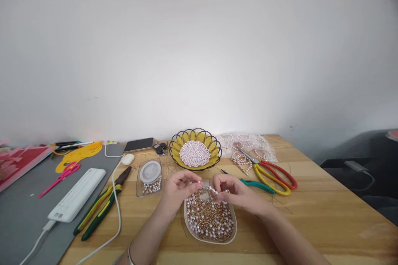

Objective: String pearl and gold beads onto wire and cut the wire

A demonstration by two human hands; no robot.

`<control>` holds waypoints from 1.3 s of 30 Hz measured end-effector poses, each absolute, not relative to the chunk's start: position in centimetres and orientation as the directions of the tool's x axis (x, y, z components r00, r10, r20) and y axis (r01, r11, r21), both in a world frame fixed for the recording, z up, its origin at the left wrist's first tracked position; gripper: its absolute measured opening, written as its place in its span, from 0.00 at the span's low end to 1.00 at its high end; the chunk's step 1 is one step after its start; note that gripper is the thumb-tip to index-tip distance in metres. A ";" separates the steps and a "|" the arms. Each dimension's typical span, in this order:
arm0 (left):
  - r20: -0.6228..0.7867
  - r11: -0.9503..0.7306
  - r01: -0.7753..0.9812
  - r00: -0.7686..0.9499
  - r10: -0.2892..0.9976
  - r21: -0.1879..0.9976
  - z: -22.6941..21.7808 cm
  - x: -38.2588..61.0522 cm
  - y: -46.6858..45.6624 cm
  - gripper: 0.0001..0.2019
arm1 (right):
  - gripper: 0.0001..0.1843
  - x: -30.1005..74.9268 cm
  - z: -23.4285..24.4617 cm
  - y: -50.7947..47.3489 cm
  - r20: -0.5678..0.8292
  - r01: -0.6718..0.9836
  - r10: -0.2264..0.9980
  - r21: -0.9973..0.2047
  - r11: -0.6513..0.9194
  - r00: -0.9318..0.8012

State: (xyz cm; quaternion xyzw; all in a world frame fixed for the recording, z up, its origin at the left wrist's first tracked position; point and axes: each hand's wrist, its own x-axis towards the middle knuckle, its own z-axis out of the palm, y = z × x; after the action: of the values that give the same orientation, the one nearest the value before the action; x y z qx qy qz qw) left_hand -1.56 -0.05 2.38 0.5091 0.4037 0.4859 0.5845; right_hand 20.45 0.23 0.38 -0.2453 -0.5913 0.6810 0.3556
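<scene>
Both hands are over the near end of the table, above a white tray (235,232) full of gold and pale pink beads. My left hand (180,190) is closed in a pinch, with a small pale bead (199,182) at its fingertips. My right hand (233,191) has thumb and fingers closed on a short string of pearl beads (212,190), whose lower part is hidden by the fingers. Whether a thread links the two hands is too fine to see. Right behind the tray stands a yellow basket (174,149) with a black looped rim, holding many pale pink beads.
Right of the basket are bead strands on clear plastic (264,147), red-and-yellow-handled scissors (273,178) and a teal-handled tool (259,186). To the left are a clear box (138,186) with a spool, pliers (102,207), a white power bank (77,194), a phone (139,144) and pink scissors (60,178).
</scene>
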 end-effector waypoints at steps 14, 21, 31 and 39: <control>0.006 0.024 -0.141 0.207 0.978 0.990 2.6 -1.5 -0.2 0.14 | 0.14 20.4 0.3 0.3 0.090 -0.203 0.770 -0.978 -0.052 -0.632; 0.022 0.008 -0.143 0.206 0.978 0.990 2.6 -1.6 -0.1 0.15 | 0.15 20.4 0.6 0.2 0.089 -0.191 0.763 -0.980 -0.046 -0.640; 0.024 0.005 -0.140 0.207 0.978 0.990 2.5 -1.5 -0.2 0.15 | 0.15 20.3 0.6 0.2 0.094 -0.205 0.771 -0.977 -0.049 -0.630; 0.009 0.022 -0.143 0.208 0.978 0.989 2.5 -1.5 -0.1 0.15 | 0.15 20.4 0.6 0.2 0.078 -0.190 0.772 -0.980 -0.057 -0.631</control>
State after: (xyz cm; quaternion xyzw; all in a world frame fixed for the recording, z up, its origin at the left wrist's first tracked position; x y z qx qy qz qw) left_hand -1.50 -0.14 2.55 0.5105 0.4090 0.4781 0.5862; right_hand 20.38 0.20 0.62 -0.2466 -0.5897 0.6839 0.3519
